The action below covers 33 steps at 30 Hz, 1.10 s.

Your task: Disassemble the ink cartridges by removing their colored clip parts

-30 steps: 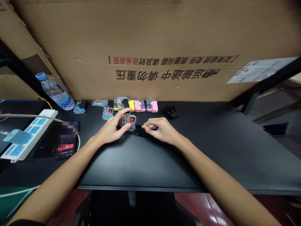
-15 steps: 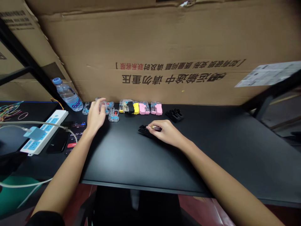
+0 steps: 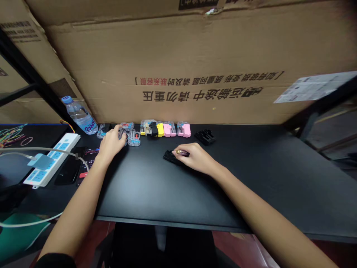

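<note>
My left hand (image 3: 111, 144) reaches over a group of clear plastic cases with blue and red parts, thumb and fingers apart. One clear case (image 3: 134, 137) stands just right of its fingertips. My right hand (image 3: 195, 158) is closed around a short rod (image 3: 182, 152), gold at one end and dark at the other; its exact kind is unclear. The fingertips of that hand also touch a black plastic part (image 3: 169, 156) lying on the table, partly covered by the hand. Another black slotted part (image 3: 205, 136) lies behind my right hand.
Along the cardboard wall (image 3: 212, 56) are a yellow-and-black case (image 3: 156, 129) and pink-and-clear cases (image 3: 184, 129). At left stand a water bottle (image 3: 82, 117), a white power strip (image 3: 52, 160) with cables, and phones (image 3: 87, 163). The black table's front edge (image 3: 173, 223) runs below my arms.
My left hand has lowered onto the clear cases, its fingers now down among them. My right hand stays almost in place with the rod. The view has shifted slightly.
</note>
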Tool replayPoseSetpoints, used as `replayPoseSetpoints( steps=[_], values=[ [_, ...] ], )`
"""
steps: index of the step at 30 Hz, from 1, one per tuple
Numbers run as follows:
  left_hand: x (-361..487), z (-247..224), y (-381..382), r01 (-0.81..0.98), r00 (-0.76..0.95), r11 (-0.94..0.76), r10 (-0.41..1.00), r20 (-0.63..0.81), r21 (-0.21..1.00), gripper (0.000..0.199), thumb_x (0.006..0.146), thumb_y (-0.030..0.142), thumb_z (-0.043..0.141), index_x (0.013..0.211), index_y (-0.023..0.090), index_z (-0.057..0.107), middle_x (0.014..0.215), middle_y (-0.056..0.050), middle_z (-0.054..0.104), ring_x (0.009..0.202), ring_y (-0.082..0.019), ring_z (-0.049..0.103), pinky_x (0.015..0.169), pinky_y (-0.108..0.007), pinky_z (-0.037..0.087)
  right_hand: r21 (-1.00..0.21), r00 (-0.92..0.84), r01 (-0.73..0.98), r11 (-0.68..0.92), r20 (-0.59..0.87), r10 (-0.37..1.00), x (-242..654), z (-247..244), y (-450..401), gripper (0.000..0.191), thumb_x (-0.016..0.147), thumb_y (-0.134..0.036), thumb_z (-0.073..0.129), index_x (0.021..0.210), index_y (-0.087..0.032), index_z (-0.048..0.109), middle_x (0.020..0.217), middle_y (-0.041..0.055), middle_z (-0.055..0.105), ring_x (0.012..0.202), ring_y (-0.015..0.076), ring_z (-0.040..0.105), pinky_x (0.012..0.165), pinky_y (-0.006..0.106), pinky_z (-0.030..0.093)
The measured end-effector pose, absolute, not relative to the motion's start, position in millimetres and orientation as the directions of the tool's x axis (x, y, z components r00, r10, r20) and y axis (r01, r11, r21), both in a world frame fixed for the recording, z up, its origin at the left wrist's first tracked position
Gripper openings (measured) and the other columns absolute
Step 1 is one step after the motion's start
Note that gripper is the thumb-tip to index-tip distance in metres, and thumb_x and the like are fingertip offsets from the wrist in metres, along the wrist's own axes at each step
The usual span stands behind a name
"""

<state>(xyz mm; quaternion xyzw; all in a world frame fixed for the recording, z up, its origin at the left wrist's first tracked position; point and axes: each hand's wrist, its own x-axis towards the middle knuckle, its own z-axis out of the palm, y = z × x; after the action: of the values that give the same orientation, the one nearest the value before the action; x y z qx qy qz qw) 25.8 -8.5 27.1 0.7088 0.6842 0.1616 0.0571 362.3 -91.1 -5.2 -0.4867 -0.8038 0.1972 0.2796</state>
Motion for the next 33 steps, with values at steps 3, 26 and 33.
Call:
replayPoseSetpoints(
  steps=[3, 26, 33],
  values=[
    [27.2, 31.7, -12.7, 0.978, -0.017, -0.01, 0.992, 0.128, 0.207, 0.046, 0.103, 0.045, 0.054, 0.145, 0.029, 0.064, 0.13, -0.012, 0.079, 0.122, -0.043, 0.073, 0.098, -0.057, 0.058, -0.598, -0.346, 0.657, 0.459, 0.302, 0.888, 364.4, -0.8, -90.7, 0.025, 0.098, -0.034, 0.062, 0.086, -0.019, 0.079, 0.079, 0.0055, 0.078, 0.068, 0.0187, 0.067, 0.069, 0.03, 0.047],
    [77.3, 7.2, -47.3, 0.675, 0.566, -0.631, 0.776, 0.28, 0.383, 0.023, 0.101, 0.03, 0.055, 0.099, 0.024, 0.077, 0.074, -0.001, 0.072, 0.069, -0.021, 0.067, 0.068, -0.032, 0.048, -0.546, 0.188, 0.836, 0.05, 0.371, 0.909, 469.3, 4.0, -59.5, 0.03, 0.082, -0.045, 0.066, 0.07, -0.019, 0.072, 0.068, 0.008, 0.074, 0.066, 0.0214, 0.064, 0.064, 0.032, 0.045],
    [78.2, 1.6, -44.9, 0.601, 0.613, -0.73, 0.682, 0.398, 0.325, 0.023, 0.105, 0.026, 0.054, 0.107, 0.021, 0.076, 0.107, -0.009, 0.075, 0.101, -0.026, 0.071, 0.095, -0.042, 0.054, -0.508, 0.196, 0.862, 0.0, 0.333, 0.922, 475.7, -4.3, -56.1, 0.03, 0.085, -0.045, 0.068, 0.069, -0.02, 0.067, 0.07, 0.0085, 0.074, 0.067, 0.0212, 0.066, 0.065, 0.031, 0.044]
  ],
)
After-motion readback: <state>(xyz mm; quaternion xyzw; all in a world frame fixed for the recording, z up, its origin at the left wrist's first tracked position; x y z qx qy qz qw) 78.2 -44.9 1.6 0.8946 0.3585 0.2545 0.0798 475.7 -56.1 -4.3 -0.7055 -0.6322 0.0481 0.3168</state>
